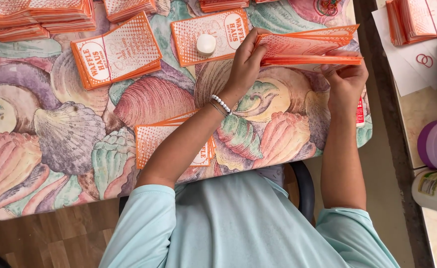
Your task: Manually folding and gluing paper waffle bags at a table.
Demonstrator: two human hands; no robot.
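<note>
Shell-patterned tablecloth holds orange paper bag piles; left hand and right hand clamp one fanned bag stack.

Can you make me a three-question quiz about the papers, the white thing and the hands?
1. Where is the white lump?
A. on an orange paper
B. on the floor
C. in a hand

2. What colour is the bracelet?
A. black
B. white
C. green

3. What are both hands doing?
A. resting flat
B. holding a stack
C. waving

Answers: 1 A, it sits on a paper. 2 B, white beads circle the wrist. 3 B, the left hand and right hand grip the stack.
</note>
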